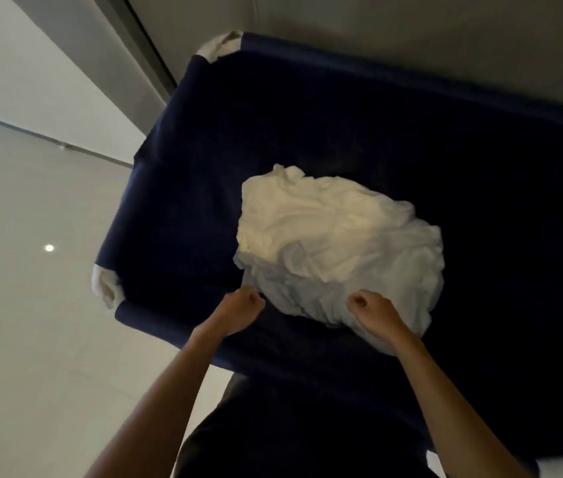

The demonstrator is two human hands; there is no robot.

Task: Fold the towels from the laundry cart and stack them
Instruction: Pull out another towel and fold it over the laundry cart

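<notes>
Two fists, left [242, 308] and right [373, 310], at towels [335, 232]

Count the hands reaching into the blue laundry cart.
2: the left hand at the towel heap's near-left edge, the right hand over its near edge.

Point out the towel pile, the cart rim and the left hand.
towel pile [338, 243], head view, crumpled top of the heap.
cart rim [411, 86], head view, far blue edge.
left hand [242, 311], head view, back of the fist.
</notes>
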